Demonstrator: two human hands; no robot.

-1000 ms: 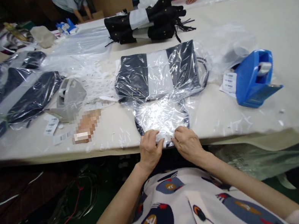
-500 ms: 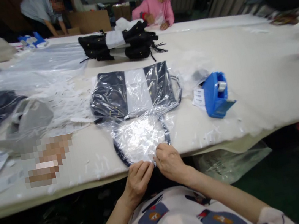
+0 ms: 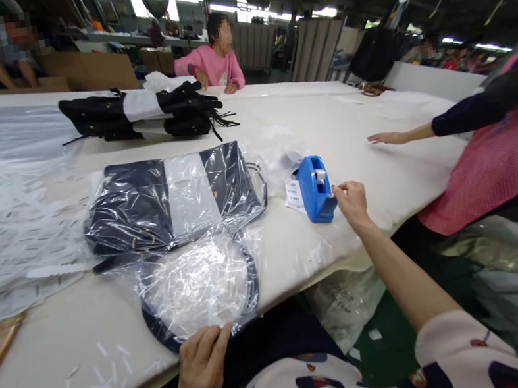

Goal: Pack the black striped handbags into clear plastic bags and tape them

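A dark handbag with a white band round its middle lies flat in a clear plastic bag, its strap looped toward me. My left hand holds the near edge of the plastic, fingers closed on it at the table edge. To the right, a blue tape dispenser stands on the table with a white label sheet beside it. My right hand is at the dispenser's cutting end, fingers pinched together; any tape between them is too small to make out.
Beyond the bag lies a stack of black bags. Label strips cover the left side. A person in pink is across the table; another person's hand rests at the right. A plastic bag hangs below the edge.
My right hand has left the plastic's near edge and moved right to the tape dispenser. My left hand stays on the plastic. The view has turned to the right.
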